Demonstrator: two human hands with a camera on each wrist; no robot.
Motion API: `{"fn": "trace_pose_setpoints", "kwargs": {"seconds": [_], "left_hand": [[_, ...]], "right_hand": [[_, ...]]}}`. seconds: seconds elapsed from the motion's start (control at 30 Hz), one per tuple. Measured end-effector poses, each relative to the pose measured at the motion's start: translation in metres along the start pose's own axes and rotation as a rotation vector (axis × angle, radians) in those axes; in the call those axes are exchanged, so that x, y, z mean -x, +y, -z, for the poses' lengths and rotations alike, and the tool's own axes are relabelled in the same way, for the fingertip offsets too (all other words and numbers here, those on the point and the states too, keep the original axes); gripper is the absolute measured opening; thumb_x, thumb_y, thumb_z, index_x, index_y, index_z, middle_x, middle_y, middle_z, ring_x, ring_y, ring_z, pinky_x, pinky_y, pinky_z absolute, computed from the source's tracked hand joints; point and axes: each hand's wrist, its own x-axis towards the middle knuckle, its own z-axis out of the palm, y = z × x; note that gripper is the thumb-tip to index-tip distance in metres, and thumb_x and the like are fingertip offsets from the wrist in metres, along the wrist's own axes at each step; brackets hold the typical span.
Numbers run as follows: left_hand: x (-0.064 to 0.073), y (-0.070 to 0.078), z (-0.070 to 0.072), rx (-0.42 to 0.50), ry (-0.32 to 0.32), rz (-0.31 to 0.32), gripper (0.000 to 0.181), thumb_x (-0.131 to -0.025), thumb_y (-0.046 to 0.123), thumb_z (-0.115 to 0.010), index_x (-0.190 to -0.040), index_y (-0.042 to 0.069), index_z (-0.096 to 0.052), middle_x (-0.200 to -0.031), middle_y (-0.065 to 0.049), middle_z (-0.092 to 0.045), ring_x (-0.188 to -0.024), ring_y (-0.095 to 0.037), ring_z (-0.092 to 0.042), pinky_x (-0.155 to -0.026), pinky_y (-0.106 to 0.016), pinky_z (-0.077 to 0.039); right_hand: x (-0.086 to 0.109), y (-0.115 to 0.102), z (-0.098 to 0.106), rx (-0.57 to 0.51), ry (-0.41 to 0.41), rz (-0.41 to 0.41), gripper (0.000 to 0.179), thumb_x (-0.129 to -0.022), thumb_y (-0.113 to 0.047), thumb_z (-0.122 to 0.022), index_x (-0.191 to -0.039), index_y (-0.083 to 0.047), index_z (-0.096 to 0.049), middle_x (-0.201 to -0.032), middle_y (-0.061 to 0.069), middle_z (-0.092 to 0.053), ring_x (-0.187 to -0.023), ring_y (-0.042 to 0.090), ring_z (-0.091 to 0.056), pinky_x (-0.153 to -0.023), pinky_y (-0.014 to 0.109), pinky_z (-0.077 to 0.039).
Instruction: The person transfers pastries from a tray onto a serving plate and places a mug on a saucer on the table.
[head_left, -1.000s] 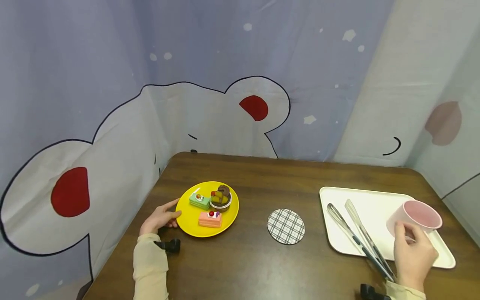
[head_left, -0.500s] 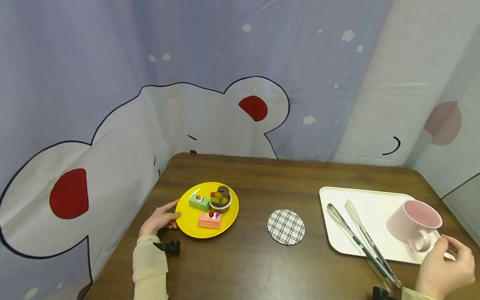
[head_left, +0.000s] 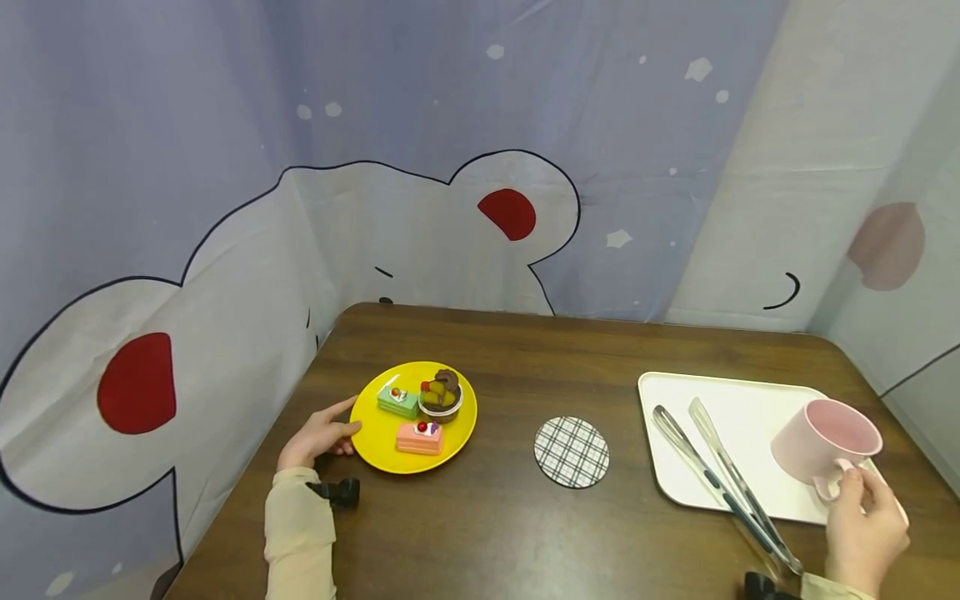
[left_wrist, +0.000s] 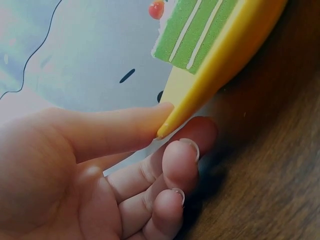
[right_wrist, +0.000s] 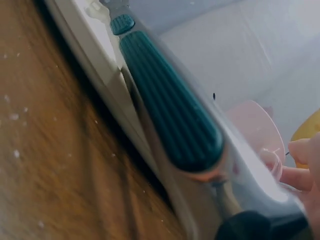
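Observation:
On the left, my left hand pinches the edge of a yellow plate. In the left wrist view its thumb presses on top of the rim, with the fingers below. The plate carries a green cake slice, a pink cake slice and a chocolate fruit cupcake. At the right, a pink mug stands upright on a white tray. My right hand pinches the mug's handle between thumb and fingers. The right wrist view shows the mug partly behind tongs.
Metal tongs with dark green grips lie slanted across the tray's front edge, left of the right hand. A round plaid coaster lies mid-table on the brown wooden table. A printed curtain hangs behind.
My right hand moved off the mug's front to the right, then came back left onto the handle. The mug's handle came into sight. The left hand and plate stayed put.

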Motion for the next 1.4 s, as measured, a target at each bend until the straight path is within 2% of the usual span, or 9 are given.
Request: {"fn": "trace_pose_setpoints", "kwargs": {"seconds": [0.1,0.13,0.23,0.33,0.53,0.63,1.07,1.4], "left_hand": [[0.000,0.000,0.000,-0.004,-0.003,0.004,0.065,-0.097,0.020,-0.056,-0.152,0.003,-0.026,-0.063,0.001,-0.057,-0.059,-0.012,-0.055,-0.062,-0.025,-0.046],[0.000,0.001,0.000,-0.003,-0.004,0.006,0.065,-0.097,0.020,-0.056,-0.152,0.003,-0.026,-0.063,0.001,-0.057,-0.059,-0.012,-0.055,-0.063,-0.025,-0.046],[0.000,0.001,0.000,-0.007,-0.005,0.015,0.065,-0.098,0.021,-0.056,-0.152,0.004,-0.026,-0.063,0.001,-0.058,-0.059,-0.013,-0.056,-0.063,-0.025,-0.046],[0.000,0.001,0.000,-0.006,-0.004,0.019,0.065,-0.098,0.021,-0.056,-0.153,0.004,-0.025,-0.063,0.001,-0.057,-0.059,-0.013,-0.055,-0.063,-0.025,-0.046],[-0.001,0.003,-0.001,-0.008,0.001,0.024,0.064,-0.098,0.021,-0.055,-0.153,0.005,-0.026,-0.063,0.001,-0.057,-0.059,-0.012,-0.055,-0.064,-0.024,-0.046],[-0.001,0.001,0.000,-0.011,0.000,0.028,0.065,-0.098,0.021,-0.056,-0.153,0.005,-0.026,-0.063,0.001,-0.057,-0.059,-0.012,-0.055,-0.064,-0.024,-0.046],[0.000,0.001,0.000,-0.029,0.003,0.014,0.064,-0.097,0.020,-0.055,-0.152,0.003,-0.027,-0.063,0.001,-0.057,-0.059,-0.012,-0.055,-0.063,-0.025,-0.045],[-0.001,0.001,-0.002,-0.015,0.009,0.010,0.063,-0.097,0.018,-0.056,-0.152,0.003,-0.028,-0.062,0.001,-0.057,-0.058,-0.012,-0.055,-0.062,-0.024,-0.045]], "right_hand": [[-0.002,0.001,0.001,-0.039,-0.012,-0.010,0.025,-0.095,-0.025,-0.050,-0.083,-0.046,-0.056,-0.061,-0.045,-0.045,-0.063,-0.023,-0.042,-0.064,0.001,-0.031],[-0.003,0.001,0.001,-0.100,-0.033,-0.034,0.028,-0.095,-0.022,-0.051,-0.079,-0.045,-0.055,-0.059,-0.042,-0.048,-0.060,-0.022,-0.045,-0.060,0.001,-0.035],[-0.003,0.000,0.001,-0.248,-0.095,-0.096,0.028,-0.095,-0.017,-0.052,-0.076,-0.037,-0.057,-0.057,-0.034,-0.055,-0.053,-0.018,-0.051,-0.052,0.003,-0.042],[-0.001,-0.001,-0.001,-0.402,-0.160,-0.168,0.026,-0.095,-0.013,-0.052,-0.074,-0.026,-0.061,-0.055,-0.022,-0.062,-0.050,-0.010,-0.058,-0.050,0.006,-0.046],[0.000,-0.003,-0.006,-0.532,-0.210,-0.204,0.028,-0.096,-0.007,-0.052,-0.073,-0.017,-0.064,-0.057,-0.013,-0.065,-0.053,-0.005,-0.063,-0.054,0.009,-0.050],[0.002,-0.004,-0.007,-0.572,-0.208,-0.206,0.029,-0.095,-0.004,-0.053,-0.071,-0.015,-0.065,-0.056,-0.011,-0.066,-0.052,-0.003,-0.064,-0.054,0.011,-0.051],[0.011,-0.010,-0.010,-0.605,-0.146,-0.221,0.033,-0.093,-0.001,-0.055,-0.068,-0.019,-0.067,-0.052,-0.010,-0.065,-0.048,-0.001,-0.063,-0.050,0.012,-0.050],[0.017,-0.017,-0.016,-0.638,-0.136,-0.136,0.033,-0.090,0.003,-0.058,-0.066,-0.017,-0.067,-0.053,-0.010,-0.066,-0.049,-0.002,-0.064,-0.051,0.011,-0.050]]}}
